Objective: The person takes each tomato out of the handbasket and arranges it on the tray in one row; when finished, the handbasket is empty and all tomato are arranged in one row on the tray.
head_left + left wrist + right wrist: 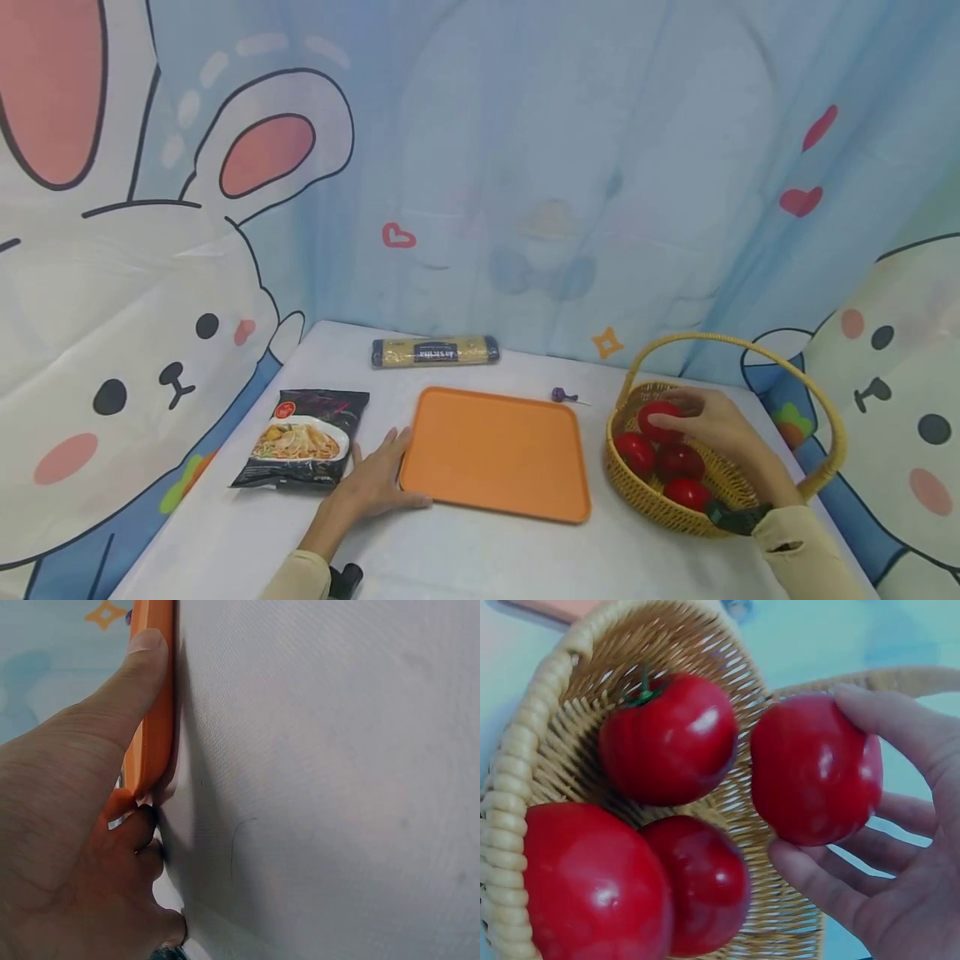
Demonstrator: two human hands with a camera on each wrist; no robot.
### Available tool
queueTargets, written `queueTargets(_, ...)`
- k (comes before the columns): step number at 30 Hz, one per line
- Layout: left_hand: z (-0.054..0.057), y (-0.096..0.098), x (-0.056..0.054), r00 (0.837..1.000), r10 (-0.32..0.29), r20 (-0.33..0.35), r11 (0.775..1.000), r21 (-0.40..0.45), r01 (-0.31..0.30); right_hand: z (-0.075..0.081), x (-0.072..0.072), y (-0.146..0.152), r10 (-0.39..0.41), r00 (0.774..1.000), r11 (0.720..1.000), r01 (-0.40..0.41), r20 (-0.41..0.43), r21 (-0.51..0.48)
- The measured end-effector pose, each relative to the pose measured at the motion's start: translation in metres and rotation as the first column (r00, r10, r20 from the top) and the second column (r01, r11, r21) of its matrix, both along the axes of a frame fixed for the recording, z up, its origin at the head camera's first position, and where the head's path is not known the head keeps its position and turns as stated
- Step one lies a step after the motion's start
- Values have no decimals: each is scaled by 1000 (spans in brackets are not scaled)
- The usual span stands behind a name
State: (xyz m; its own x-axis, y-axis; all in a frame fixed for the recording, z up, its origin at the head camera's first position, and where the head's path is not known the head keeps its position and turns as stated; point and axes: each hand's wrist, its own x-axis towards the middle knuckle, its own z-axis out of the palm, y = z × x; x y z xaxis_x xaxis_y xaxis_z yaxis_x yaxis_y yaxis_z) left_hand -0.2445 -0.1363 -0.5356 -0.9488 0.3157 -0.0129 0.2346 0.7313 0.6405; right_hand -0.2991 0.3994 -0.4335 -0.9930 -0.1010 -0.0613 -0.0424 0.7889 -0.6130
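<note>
My right hand (712,421) grips a shiny red tomato (816,769) between thumb and fingers, over the far part of a wicker basket (626,492). Inside the basket lie 3 more red tomatoes; a green stem shows on one tomato (671,739). Near the front left corner of an orange tray (498,454), my left hand (378,479) rests with its fingers spread. Its thumb lies along the tray's front wall in the left wrist view, and the other fingers touch the corner and the table.
Left of the tray lies a black food packet (307,437). A yellow packet with dark ends (435,352) lies behind the tray, and a small purple item (562,395) lies near its back right corner. The basket's tall handle (750,342) arches above it. A printed curtain (555,167) hangs behind the table.
</note>
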Motion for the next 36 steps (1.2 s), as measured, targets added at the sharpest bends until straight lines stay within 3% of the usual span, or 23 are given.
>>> queueTargets(10,1,0,0,1000,-3,-7,1000,11,3,28,22,-22,165,986,986,-164,-31,34)
queueTargets(15,0,0,0,1000,-1,-1,1000,10,1,35,29,-41,282,959,959,-282,-3,16)
queueTargets(17,-1,0,0,1000,-5,5,1000,6,5,35,30,-50,330,944,944,-330,-14,-4)
queueTargets(31,-1,-1,1,1000,3,1,1000,22,-3,11,27,-122,434,901,886,-431,-24,-173)
queueTargets(36,-1,0,0,1000,0,3,1000,22,0,0,27,-146,418,909,885,-407,2,-226)
